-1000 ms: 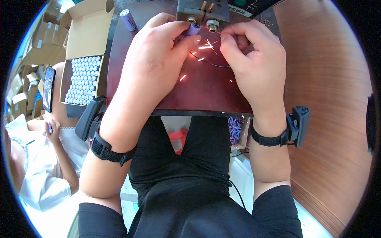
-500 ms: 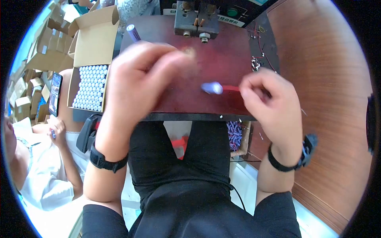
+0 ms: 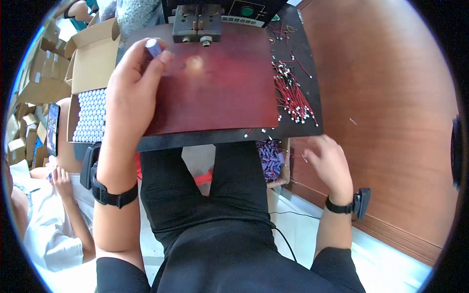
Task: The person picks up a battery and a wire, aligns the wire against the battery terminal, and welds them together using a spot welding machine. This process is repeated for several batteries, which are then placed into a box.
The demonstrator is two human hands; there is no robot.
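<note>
My left hand (image 3: 134,80) is closed around a purple cylindrical battery cell (image 3: 154,47), pinched between thumb and fingers over the back left of the dark red work mat (image 3: 215,102). One pale end of the cell points up. Behind it stands a spot welder's metal head (image 3: 197,24), with two copper-coloured pins. My right hand (image 3: 328,161) is off the table's right front corner, its fingers apart and slightly blurred, with no cell in them. Nearest to it is a box (image 3: 285,171) below the table edge, holding many purple cells (image 3: 270,158).
Red wire leads with white connectors (image 3: 295,95) lie in a pile on the table's right side. An open carton (image 3: 93,56) of upright cells (image 3: 90,115) stands left. A wooden panel (image 3: 386,107) rises at right. At far left, another person sits near a phone (image 3: 53,129).
My left hand has taken hold of the cell that stood at the back left. My right hand, which held a cell by its red lead, has moved down past the table edge and let go.
</note>
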